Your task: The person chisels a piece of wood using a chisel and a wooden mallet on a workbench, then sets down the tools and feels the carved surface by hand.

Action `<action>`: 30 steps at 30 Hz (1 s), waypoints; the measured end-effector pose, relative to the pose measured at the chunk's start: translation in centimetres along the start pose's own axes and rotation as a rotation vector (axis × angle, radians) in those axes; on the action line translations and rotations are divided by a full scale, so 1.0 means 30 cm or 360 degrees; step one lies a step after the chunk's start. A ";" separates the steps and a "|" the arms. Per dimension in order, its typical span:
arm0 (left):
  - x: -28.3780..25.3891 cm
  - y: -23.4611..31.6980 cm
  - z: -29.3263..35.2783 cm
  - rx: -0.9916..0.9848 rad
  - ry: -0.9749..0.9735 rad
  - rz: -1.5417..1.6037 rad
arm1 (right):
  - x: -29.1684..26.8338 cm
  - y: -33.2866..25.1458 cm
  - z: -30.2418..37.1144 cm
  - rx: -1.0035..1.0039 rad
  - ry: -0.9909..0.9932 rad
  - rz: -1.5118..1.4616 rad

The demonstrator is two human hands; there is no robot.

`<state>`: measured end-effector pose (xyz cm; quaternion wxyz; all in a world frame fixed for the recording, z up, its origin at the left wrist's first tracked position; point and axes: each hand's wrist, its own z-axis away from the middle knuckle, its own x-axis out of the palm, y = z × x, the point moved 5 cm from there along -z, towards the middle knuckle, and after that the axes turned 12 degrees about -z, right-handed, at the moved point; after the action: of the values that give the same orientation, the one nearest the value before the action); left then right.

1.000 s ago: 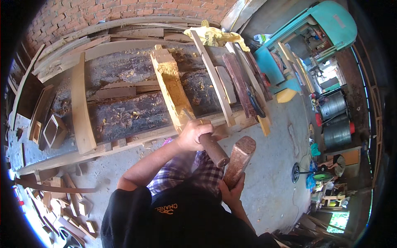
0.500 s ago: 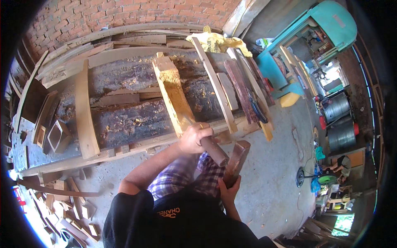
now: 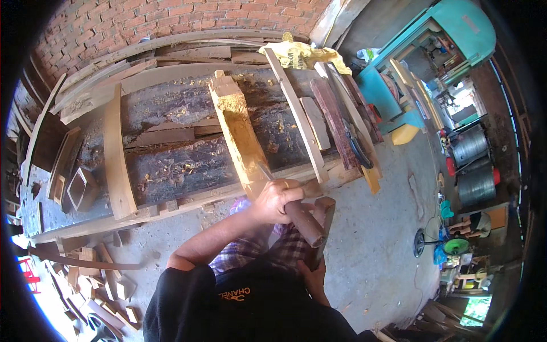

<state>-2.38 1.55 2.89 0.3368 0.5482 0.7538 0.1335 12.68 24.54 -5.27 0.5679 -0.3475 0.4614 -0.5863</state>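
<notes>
My left hand (image 3: 272, 202) is wrapped round a chisel (image 3: 305, 223) with a thick brown wooden handle. Its metal blade meets the near part of a pale yellow timber beam (image 3: 235, 128), whose upper face is roughly hollowed and chipped. In my closed right hand (image 3: 314, 277) is a brown wooden mallet (image 3: 326, 208), close behind the butt of the chisel. The chisel handle hides part of the mallet, so I cannot tell whether the two touch.
The beam lies across a dark, chip-strewn workbench (image 3: 176, 165). A narrow batten (image 3: 296, 117) and a reddish plank (image 3: 333, 119) lie to its right, a curved board (image 3: 117, 154) to its left. Offcuts (image 3: 105, 279) litter the floor at left. A turquoise machine (image 3: 456, 28) stands far right.
The mallet has shifted lower and left, partly behind the chisel handle. My left hand and the chisel's butt have moved slightly right and nearer to me.
</notes>
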 end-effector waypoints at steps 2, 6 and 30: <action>-0.009 -0.015 -0.003 0.0016 0.0018 -0.0076 | 0.001 0.002 0.000 0.0063 0.0012 0.0147; -0.010 -0.024 -0.007 -0.0022 0.0038 -0.0035 | -0.007 0.050 -0.021 0.0013 -0.0016 0.0049; 0.001 -0.050 0.011 -0.0077 0.0001 -0.0109 | -0.002 0.043 -0.030 -0.0063 -0.0033 0.0050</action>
<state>-3.26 0.98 1.78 0.3543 0.5136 0.7688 0.1403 12.31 24.83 -6.76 0.5748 -0.3573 0.4725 -0.5645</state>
